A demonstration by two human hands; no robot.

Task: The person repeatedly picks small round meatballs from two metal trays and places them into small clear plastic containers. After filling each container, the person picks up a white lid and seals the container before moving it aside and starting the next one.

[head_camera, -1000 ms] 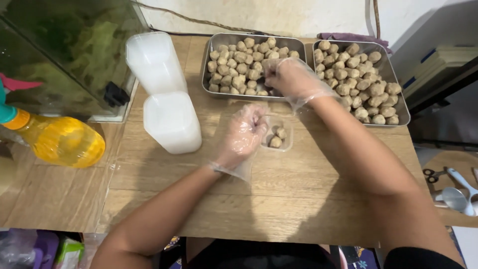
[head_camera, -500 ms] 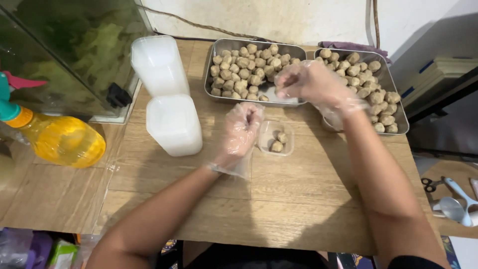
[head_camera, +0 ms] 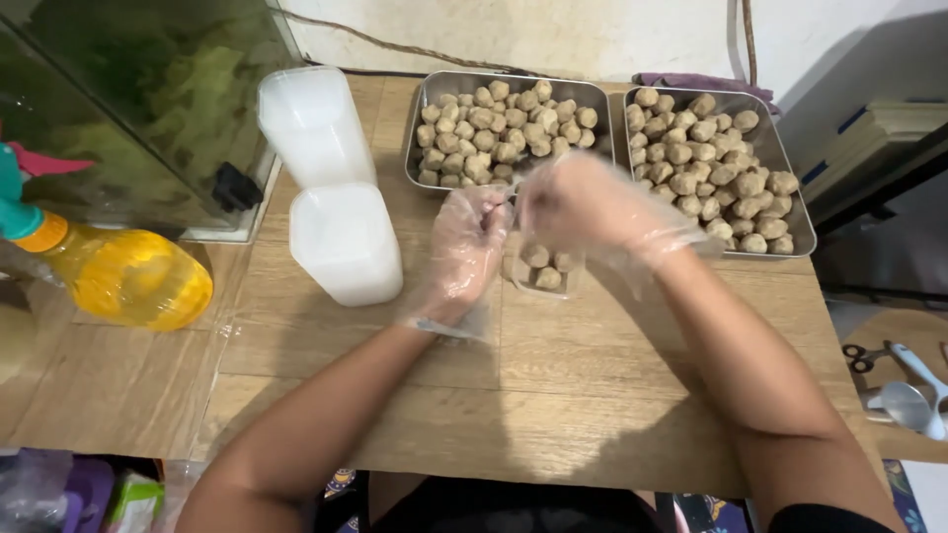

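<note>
Two steel trays (head_camera: 602, 109) of meatballs (head_camera: 494, 133); perhaps four in small tub (head_camera: 541, 268)

We see a small container (head_camera: 541, 268) sitting near the middle of the surface (head_camera: 592, 395), with a few meatballs (head_camera: 536, 256) in it. Our left hand (head_camera: 464, 252) rests just to its left; our right hand (head_camera: 578, 202) hovers over it. Behind the container lie two trays side by side, the left tray (head_camera: 427, 109) and the right tray (head_camera: 790, 202), both holding meatballs. Left of the trays lie two stacks of containers (head_camera: 341, 237), one behind the other. Farther left stand a tank (head_camera: 138, 99) and, nearer us, a bottle (head_camera: 128, 276).
</note>
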